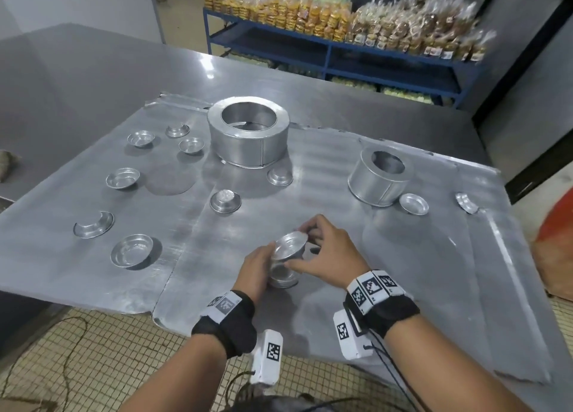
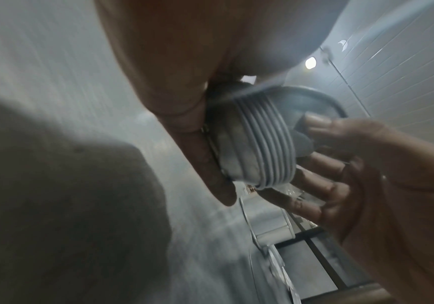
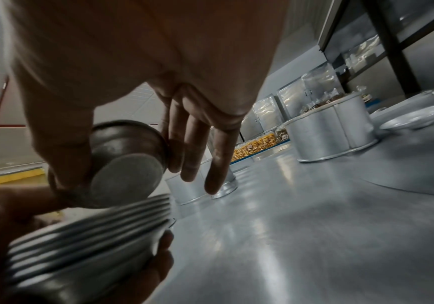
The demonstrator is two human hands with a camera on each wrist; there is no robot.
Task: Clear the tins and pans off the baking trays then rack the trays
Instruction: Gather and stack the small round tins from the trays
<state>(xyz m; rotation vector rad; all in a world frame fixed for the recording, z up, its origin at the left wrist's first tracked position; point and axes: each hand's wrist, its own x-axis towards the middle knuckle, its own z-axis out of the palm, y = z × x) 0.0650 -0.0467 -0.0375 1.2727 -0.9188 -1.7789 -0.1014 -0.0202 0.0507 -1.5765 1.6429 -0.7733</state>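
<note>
Left hand [image 1: 255, 267] cups the nested stack of tins [image 1: 282, 275], right hand [image 1: 325, 252] pinches one tin [image 1: 290, 245] by its rim at 12 o'clock of the stack: thin, light, slippery, likely dents, so grip rims.

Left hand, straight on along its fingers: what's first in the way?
Already there: the left hand grips a stack of tins, with the right hand setting another tin on top. Beyond that, probably the upturned tin, though depth is unclear.

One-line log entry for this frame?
phase: stacking tins | left hand: holds stack | right hand: pinches tin over stack | loose tins, two ring pans on trays
</note>
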